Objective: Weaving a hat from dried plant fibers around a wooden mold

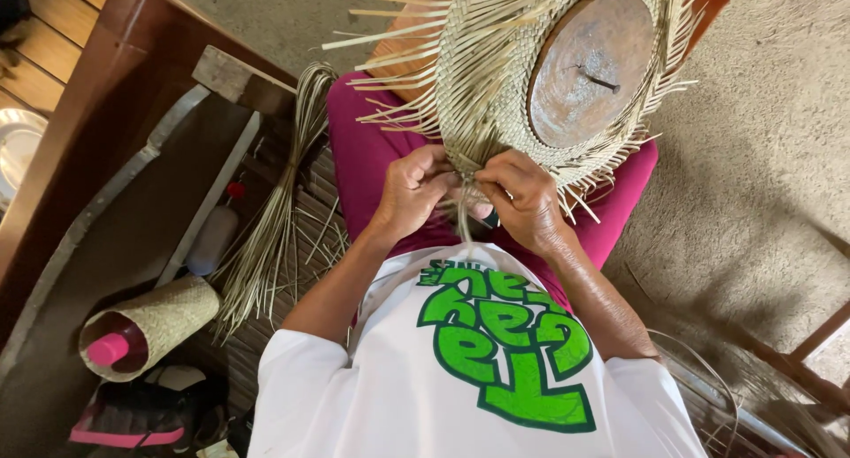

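A half-woven straw piece (pixel 482 77), round with loose strands sticking out all around, rests on my lap over a brown wooden disc (pixel 589 64). My left hand (pixel 412 192) pinches straw strands at the near edge of the weave. My right hand (pixel 527 197) grips strands right beside it, fingers closed on them. The two hands almost touch. A few strands hang down between them toward my white shirt.
A bundle of loose straw (pixel 283 210) lies on the slatted seat at my left. A woven straw cone (pixel 155 321) holds a bottle with a pink cap (pixel 108 348). A white bottle (pixel 212 236), a wooden bench edge (pixel 97 112) and concrete floor (pixel 761 157) surround me.
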